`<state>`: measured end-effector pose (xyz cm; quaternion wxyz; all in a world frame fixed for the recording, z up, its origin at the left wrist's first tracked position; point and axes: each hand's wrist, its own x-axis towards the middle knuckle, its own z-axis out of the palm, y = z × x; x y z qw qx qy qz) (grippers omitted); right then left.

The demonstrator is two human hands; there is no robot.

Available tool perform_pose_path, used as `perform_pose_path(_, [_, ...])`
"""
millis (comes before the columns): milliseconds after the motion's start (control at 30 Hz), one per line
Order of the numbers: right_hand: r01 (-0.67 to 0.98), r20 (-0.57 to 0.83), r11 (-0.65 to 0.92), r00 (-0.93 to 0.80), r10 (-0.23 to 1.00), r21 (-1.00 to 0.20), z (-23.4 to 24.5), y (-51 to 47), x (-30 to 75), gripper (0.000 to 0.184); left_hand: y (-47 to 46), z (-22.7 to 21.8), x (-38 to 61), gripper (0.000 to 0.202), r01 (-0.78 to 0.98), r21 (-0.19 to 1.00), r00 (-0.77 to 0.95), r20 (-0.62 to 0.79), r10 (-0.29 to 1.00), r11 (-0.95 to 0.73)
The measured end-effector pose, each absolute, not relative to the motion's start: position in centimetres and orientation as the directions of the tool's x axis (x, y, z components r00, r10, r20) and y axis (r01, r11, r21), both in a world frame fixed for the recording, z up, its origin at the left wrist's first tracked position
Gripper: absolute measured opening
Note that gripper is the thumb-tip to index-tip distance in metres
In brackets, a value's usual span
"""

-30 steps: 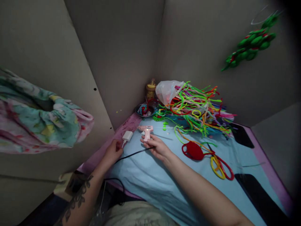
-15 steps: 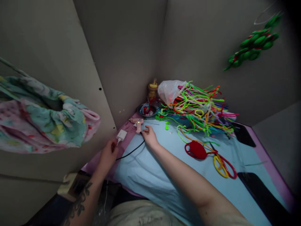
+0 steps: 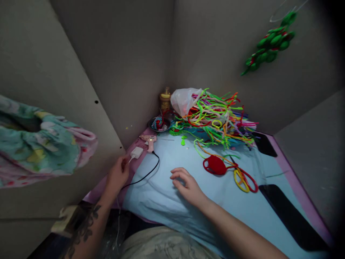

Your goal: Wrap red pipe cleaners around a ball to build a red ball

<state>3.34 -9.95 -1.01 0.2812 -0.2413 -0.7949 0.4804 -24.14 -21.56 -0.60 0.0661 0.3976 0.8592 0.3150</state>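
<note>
item 1, left hand [image 3: 118, 174]: reaching to the left edge of the tabletop [image 3: 167, 205], with thumb and fingertips pinching the short lead of the small white rectangular plug block [image 3: 136, 152]. the block is lying on the pink border near the wall.

item 2, right hand [image 3: 188, 183]: resting palm down on the light blue cloth [image 3: 229, 212], fingers loosely spread, holding nothing, well apart from the plug block.

item 3, pale pink plastic glue gun [image 3: 149, 141]: lying just beyond the plug block, a small light glowing on it, its thin black cord [image 3: 144, 175] trailing off the near edge.

step in hand, as judged: the power end is being handled while the gun is lying untouched. a next move is calling for a firm hold on the block itself rather than its lead, with slack kept in both cords.

containers:
- small dark round dish [image 3: 159, 124], sitting in the corner and holding red and blue scraps, kind unclear.
- yellow-lidded amber jar [image 3: 165, 100], standing behind the dish, contents not showing.
- translucent white plastic bag [image 3: 184, 100], with a heap of multicoloured pipe cleaners [image 3: 215, 118] spilling from it or lying against it, cannot tell which.
</note>
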Motion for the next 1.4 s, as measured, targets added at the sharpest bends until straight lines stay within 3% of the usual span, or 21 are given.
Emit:
perform_pose_path(167, [0.191, 0.190, 0.419, -0.676, 0.712, -0.888, -0.7, -9.3, 9.8, 0.012, -23.7, -0.8, -24.4, 0.031, 0.757, 0.193, -0.646, 0.078, 0.759, 0.625])
perform_pose_path(267, [0.250, 0.216, 0.414, -0.562, 0.798, -0.875, -0.5, -7.8, 14.0, 0.012, -23.6, 1.0, -23.8, 0.033, 0.807, 0.093, -0.590, 0.101, 0.801, 0.583])
perform_pose_path(367, [0.329, 0.263, 0.413, -0.415, 0.871, -0.849, 0.3, -5.5, 17.8, 0.013, -22.1, 3.4, -21.8, 0.036, 0.866, -0.004, -0.481, 0.266, 0.835, 0.500])
perform_pose_path(433, [0.410, 0.285, 0.394, -0.302, 0.910, -0.823, 1.1, -3.5, 19.6, 0.015, -20.2, 4.7, -19.1, 0.036, 0.925, 0.080, -0.372, 0.398, 0.839, 0.372])
perform_pose_path(500, [0.537, 0.248, 0.339, -0.237, 0.939, -0.772, 1.8, -1.3, 20.5, 0.018, -17.5, 5.4, -15.2, 0.032, 0.971, 0.227, -0.166, 0.439, 0.883, 0.070])
perform_pose_path(567, [0.642, 0.170, 0.319, -0.284, 0.944, -0.698, 2.1, 0.9, 20.4, 0.020, -14.3, 5.5, -10.7, 0.031, 0.904, 0.366, 0.082, 0.357, 0.931, -0.220])
perform_pose_path(633, [0.658, 0.068, 0.317, -0.375, 0.925, -0.683, 1.9, 2.6, 19.8, 0.026, -10.5, 4.9, -6.5, 0.029, 0.808, 0.484, 0.266, 0.209, 0.941, -0.336])
perform_pose_path(700, [0.618, 0.038, 0.310, -0.412, 0.910, -0.723, 1.1, 3.8, 19.2, 0.031, -6.6, 3.6, -3.5, 0.031, 0.784, 0.539, 0.276, 0.141, 0.951, -0.307])
perform_pose_path(800, [0.591, 0.152, 0.271, -0.245, 0.958, -0.760, -0.4, 4.6, 19.3, 0.023, -1.3, 1.0, -1.4, 0.045, 0.734, 0.673, 0.076, 0.055, 0.996, -0.093])
perform_pose_path(900, [0.584, 0.174, 0.247, -0.179, 0.968, -0.773, -1.3, 4.6, 20.1, 0.018, 1.9, -1.1, -0.9, 0.060, 0.495, 0.866, 0.006, -0.088, 0.996, 0.073])
perform_pose_path(1000, [0.545, 0.110, 0.209, -0.210, 0.972, -0.812, -1.3, 4.3, 20.2, 0.013, 3.1, -1.6, -0.8, 0.064, 0.176, 0.958, 0.012, -0.233, 0.972, 0.227])
perform_pose_path(1100, [0.453, 0.115, 0.149, -0.103, 0.988, -0.879, -0.8, 3.7, 19.2, 0.011, 3.1, -1.0, -1.4, 0.061, -0.172, 0.935, 0.019, -0.311, 0.950, 0.310])
perform_pose_path(1167, [0.386, 0.170, 0.178, -0.055, 0.984, -0.905, -0.6, 3.3, 18.3, 0.013, 3.0, -0.6, -2.0, 0.058, -0.314, 0.898, 0.018, -0.320, 0.947, 0.309])
perform_pose_path(1300, [0.260, 0.304, 0.310, -0.067, 0.950, -0.914, -0.9, 2.6, 17.0, 0.011, 2.6, -0.3, -2.6, 0.056, -0.442, 0.850, 0.040, -0.301, 0.953, 0.287])
perform_pose_path(1400, [0.176, 0.316, 0.315, -0.028, 0.949, -0.933, -1.5, 2.4, 16.5, 0.020, 2.3, -0.4, -2.2, 0.053, -0.464, 0.846, 0.089, -0.253, 0.963, 0.265])
